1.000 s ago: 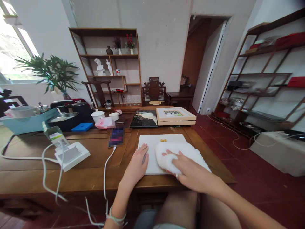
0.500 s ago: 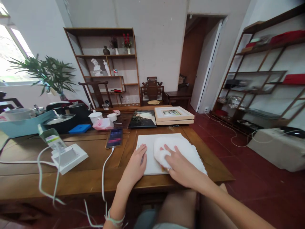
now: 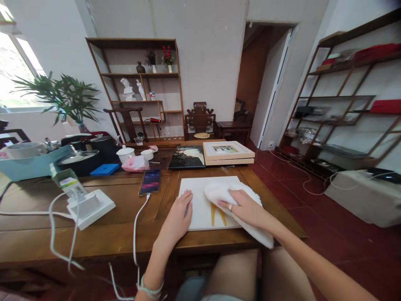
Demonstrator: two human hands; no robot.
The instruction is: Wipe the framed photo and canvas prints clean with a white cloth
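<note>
A flat white board [image 3: 200, 215] lies near the front edge of the wooden table, with two yellow strips showing on its lower part. My left hand [image 3: 178, 214] rests on the board's left edge, fingers stretched out and holding nothing. A fluffy white cloth [image 3: 217, 193] covers the board's right side and hangs over its lower right corner. My right hand [image 3: 247, 210], with a ring on one finger, is closed on the bunched cloth. Whatever lies under the cloth is hidden.
Behind the board lie a dark picture [image 3: 187, 157] and stacked pale frames [image 3: 228, 160]. Left of it is a phone [image 3: 150, 182] on a white cable [image 3: 135, 234]. Further left stand a white box [image 3: 94, 209], a black pan [image 3: 79, 161] and a blue bin [image 3: 34, 165].
My right hand has gone from spread flat on the cloth to gripping it. The cloth is bunched and shifted right, uncovering the yellow strips. My left hand stays put.
</note>
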